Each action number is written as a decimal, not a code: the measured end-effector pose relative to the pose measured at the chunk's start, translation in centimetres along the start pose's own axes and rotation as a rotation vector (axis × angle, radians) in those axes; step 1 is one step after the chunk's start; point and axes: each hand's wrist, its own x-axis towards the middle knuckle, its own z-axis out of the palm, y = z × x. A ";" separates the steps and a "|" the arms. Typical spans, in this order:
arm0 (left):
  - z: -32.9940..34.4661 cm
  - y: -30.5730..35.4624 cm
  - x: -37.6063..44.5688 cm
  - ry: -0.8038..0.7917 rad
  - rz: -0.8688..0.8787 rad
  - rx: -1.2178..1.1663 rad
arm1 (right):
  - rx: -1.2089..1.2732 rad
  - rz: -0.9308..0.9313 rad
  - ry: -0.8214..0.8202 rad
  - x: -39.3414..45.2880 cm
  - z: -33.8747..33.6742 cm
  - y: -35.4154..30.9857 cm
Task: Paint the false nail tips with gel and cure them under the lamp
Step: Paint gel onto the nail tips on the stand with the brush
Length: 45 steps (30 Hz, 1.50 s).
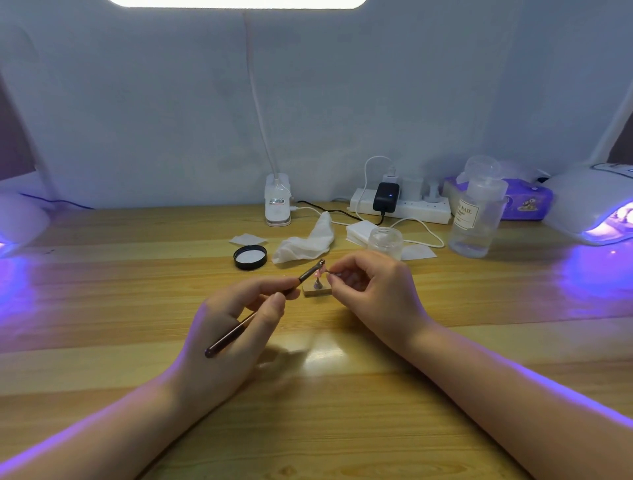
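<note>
Gel stroke on nail tip, above wooden block.
Left hand pinches brush; right hand pinches tip's holder. Best: light strokes, wrists steady.

1. A bright white panel light at the top edge is blown out and lights the scene from above.
2. Violet light spills from the curing lamp at the right and a second glow at the left edge, tinting the bench and rimming both forearms.
3. A white glare patch lies on the bench between the wrists, with a soft shadow beside the left hand.
4. Wide-angle bending curves the edges; detail is soft overall.
</note>
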 end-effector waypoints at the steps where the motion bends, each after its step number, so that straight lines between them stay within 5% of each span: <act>1: 0.0 0.0 -0.1 -0.003 0.005 0.000 | 0.000 0.011 -0.007 0.0 0.0 0.0; 11: 0.2 -0.3 0.1 0.081 0.036 -0.082 | 0.116 0.147 0.032 0.1 0.0 0.0; 18: 0.0 -0.1 0.2 -0.022 0.173 0.031 | 0.110 0.115 0.005 0.1 -0.1 -0.2; 45: 0.1 -0.7 0.0 0.020 0.062 -0.096 | 0.094 0.083 -0.002 0.2 -0.1 -0.1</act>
